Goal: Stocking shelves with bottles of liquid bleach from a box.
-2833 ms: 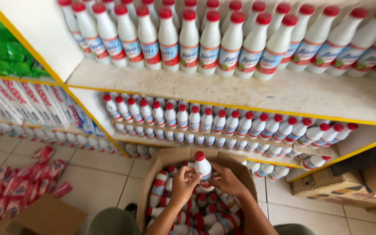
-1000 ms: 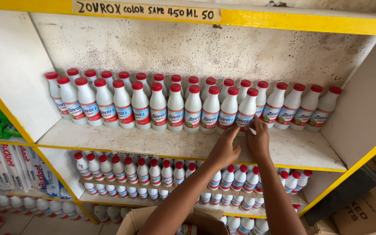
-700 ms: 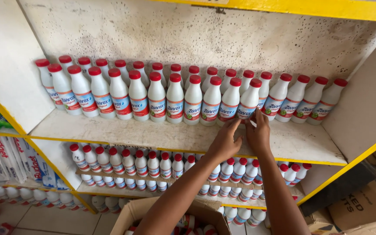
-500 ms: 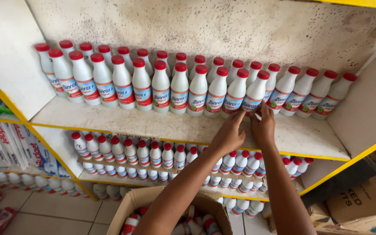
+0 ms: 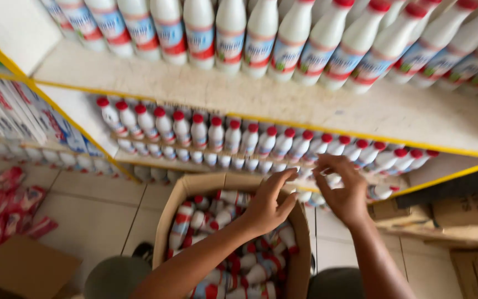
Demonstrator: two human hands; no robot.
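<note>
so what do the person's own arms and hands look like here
Both arms are bare: no sleeves show as far up as the frame goes. The left hand and right hand wear no gloves, and no rings, watch or wristband can be made out, though the picture is motion-blurred. Fingers are slim with short, plain nails. No markings show on either forearm.

One view only — a head-worn camera, looking steeply down and forward at close range. It faces the shelf (image 5: pixel 305 105) of white bottles, with the open cardboard box (image 5: pixel 195 188) below; both forearms enter from the bottom edge — the frame is motion-blurred.
</note>
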